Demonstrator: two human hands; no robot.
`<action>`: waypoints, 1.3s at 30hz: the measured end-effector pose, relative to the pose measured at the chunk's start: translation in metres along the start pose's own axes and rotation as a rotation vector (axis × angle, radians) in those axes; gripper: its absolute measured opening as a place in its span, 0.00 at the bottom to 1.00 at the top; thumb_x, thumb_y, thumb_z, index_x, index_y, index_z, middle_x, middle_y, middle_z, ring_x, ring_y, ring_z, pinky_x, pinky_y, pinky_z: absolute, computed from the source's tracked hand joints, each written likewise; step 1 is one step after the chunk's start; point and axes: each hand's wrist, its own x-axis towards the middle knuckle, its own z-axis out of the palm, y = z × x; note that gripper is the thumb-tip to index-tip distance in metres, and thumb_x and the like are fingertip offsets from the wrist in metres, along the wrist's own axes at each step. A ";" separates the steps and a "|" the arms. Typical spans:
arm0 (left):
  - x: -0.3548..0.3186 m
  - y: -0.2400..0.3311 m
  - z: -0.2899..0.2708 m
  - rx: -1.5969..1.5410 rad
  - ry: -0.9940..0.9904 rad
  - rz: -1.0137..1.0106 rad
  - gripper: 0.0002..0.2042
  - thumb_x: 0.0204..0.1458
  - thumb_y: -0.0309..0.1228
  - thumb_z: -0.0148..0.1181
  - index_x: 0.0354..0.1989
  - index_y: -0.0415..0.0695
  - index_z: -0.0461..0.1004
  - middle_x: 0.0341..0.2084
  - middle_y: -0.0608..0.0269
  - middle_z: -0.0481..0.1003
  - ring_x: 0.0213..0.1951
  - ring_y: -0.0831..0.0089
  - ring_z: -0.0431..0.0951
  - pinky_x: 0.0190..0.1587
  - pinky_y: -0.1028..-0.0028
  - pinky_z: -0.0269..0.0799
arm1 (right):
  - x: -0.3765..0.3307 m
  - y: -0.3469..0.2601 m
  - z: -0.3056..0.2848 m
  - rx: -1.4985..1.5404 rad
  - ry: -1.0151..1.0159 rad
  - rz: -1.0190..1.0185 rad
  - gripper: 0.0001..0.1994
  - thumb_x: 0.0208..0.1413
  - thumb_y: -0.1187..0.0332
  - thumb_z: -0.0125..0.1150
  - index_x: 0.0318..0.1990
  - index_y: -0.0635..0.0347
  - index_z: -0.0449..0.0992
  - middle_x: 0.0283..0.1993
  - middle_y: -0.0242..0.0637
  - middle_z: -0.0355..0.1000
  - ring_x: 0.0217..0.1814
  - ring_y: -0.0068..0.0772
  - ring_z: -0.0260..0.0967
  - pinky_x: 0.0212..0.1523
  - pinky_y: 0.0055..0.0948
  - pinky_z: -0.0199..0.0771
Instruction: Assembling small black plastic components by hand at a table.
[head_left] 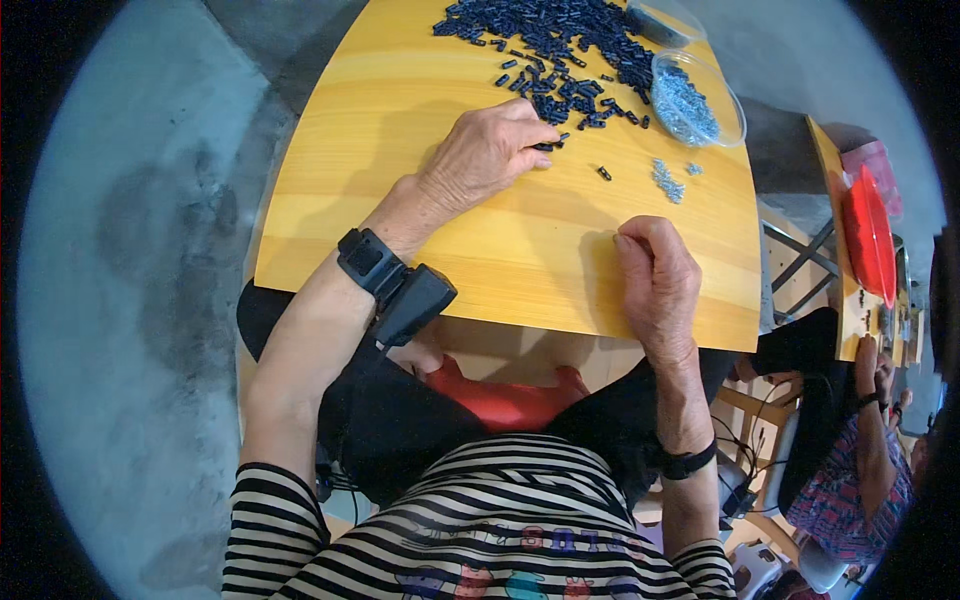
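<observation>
My left hand (490, 152) reaches over the wooden table, thumb and fingertips closing around a small black cylindrical part (544, 147) at the near edge of the scattered parts. My right hand (662, 278) hovers by the table's near right side, fingers curled and thumb pressed to the forefinger; what it holds, if anything, is hidden. Between the hands and a bit farther off lies a single black part (604, 173). To its right is a little heap of small silvery pieces, like screws (668, 181).
A big pile of black parts (560, 35) covers the far side of the table (400, 110). A clear plastic bowl (738, 120) of silvery pieces stands at the right edge, another tub (690, 20) behind it. At far right, another person works near a red basin (868, 235).
</observation>
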 end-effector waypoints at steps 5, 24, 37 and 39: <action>-0.003 0.000 -0.008 -0.019 -0.016 -0.041 0.13 0.42 0.27 0.66 0.38 0.40 0.77 0.27 0.58 0.74 0.29 0.65 0.76 0.33 0.70 0.71 | 0.000 0.003 0.000 0.001 -0.001 -0.009 0.05 0.49 0.80 0.58 0.32 0.61 0.70 0.29 0.41 0.70 0.32 0.41 0.72 0.33 0.31 0.72; -0.012 0.031 -0.020 0.077 -0.077 -0.223 0.06 0.44 0.24 0.63 0.31 0.39 0.79 0.23 0.63 0.74 0.25 0.75 0.74 0.29 0.76 0.69 | -0.007 0.015 -0.005 0.262 -0.029 0.209 0.04 0.53 0.79 0.57 0.36 0.63 0.73 0.31 0.33 0.72 0.32 0.24 0.69 0.35 0.21 0.69; -0.022 0.080 -0.009 -0.898 -0.146 -0.586 0.09 0.51 0.22 0.60 0.41 0.39 0.78 0.31 0.67 0.78 0.31 0.81 0.76 0.36 0.81 0.73 | -0.014 -0.007 -0.011 0.884 -0.073 0.464 0.08 0.56 0.76 0.57 0.44 0.63 0.73 0.34 0.28 0.72 0.30 0.14 0.66 0.31 0.15 0.66; -0.023 0.081 -0.008 -0.928 -0.156 -0.587 0.09 0.51 0.22 0.60 0.41 0.39 0.78 0.32 0.67 0.78 0.31 0.81 0.76 0.37 0.81 0.73 | -0.014 -0.010 -0.012 0.889 -0.063 0.480 0.09 0.56 0.76 0.57 0.44 0.63 0.73 0.35 0.29 0.71 0.30 0.15 0.66 0.30 0.15 0.66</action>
